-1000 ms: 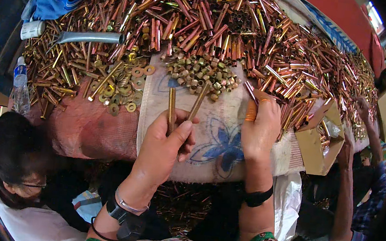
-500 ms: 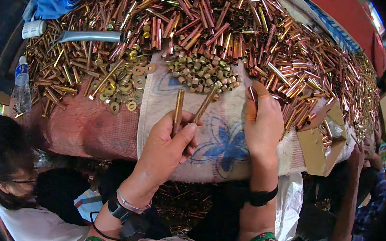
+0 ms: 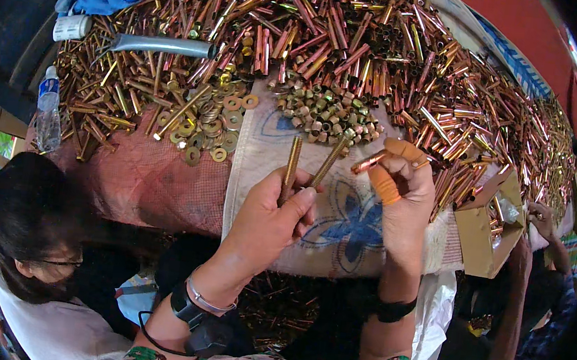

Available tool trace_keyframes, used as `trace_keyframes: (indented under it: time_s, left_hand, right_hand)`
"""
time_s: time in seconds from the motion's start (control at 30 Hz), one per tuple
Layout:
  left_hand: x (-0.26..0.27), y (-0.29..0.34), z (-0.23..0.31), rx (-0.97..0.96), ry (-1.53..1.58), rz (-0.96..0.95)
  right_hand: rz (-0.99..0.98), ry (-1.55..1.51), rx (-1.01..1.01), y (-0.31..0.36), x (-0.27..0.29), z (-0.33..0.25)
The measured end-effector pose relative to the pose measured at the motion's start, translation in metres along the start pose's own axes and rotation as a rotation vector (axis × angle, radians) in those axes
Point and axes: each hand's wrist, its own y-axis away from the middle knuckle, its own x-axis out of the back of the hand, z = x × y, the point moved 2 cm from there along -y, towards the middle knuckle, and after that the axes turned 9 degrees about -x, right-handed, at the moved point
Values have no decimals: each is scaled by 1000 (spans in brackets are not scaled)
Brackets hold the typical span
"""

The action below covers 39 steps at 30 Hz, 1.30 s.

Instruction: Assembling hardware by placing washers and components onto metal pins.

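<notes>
My left hand (image 3: 265,209) is closed around two threaded bolts (image 3: 291,163), their brassy ends sticking up and spread apart in a V. The lower parts of the bolts are hidden in the fingers. Orange finger covers wrap the thumb and a finger of my right hand (image 3: 410,202), which pinches a shiny copper-coloured metal sleeve (image 3: 369,162) near the bolt tips but apart from them. Just beyond lies a heap of small brassy nuts (image 3: 333,111). Flat round washers (image 3: 212,123) lie to its left. A large pile of copper-coloured sleeves (image 3: 378,39) covers the far side.
Whitish cloth (image 3: 251,204) with a blue flower lies under my hands, beside red netted fabric (image 3: 162,192). At left are loose bolts (image 3: 105,103), a grey tube (image 3: 166,46) and a water bottle (image 3: 48,112). A cardboard box (image 3: 481,237) stands right. People sit on both sides.
My right hand has drawn back from the sleeve pile and turned, bringing a sleeve toward the bolts. My left hand keeps hold of both bolts. The whole view has shifted slightly.
</notes>
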Motion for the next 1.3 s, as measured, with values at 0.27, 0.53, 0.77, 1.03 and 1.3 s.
trace_keyframes:
  time_s: [0.27, 0.53, 0.77, 1.03, 1.3]
  left_hand:
    - [0, 1, 0, -19, -101, -36]
    - [1, 3, -4, -65, -201, -78]
    - [2, 4, -11, -121, -296, -100]
    - [2, 6, -9, -182, -387, -103]
    - [-1, 7, -6, -210, -495, -84]
  right_hand:
    - [68, -510, -94, -2, -2, 1]
    - [-68, -723, -163, -4, -6, 5]
    - [-207, -783, -296, -7, 11, 9]
    - [-104, -555, -254, -3, 14, 5]
    - [-156, -555, -278, 1, 10, 3]
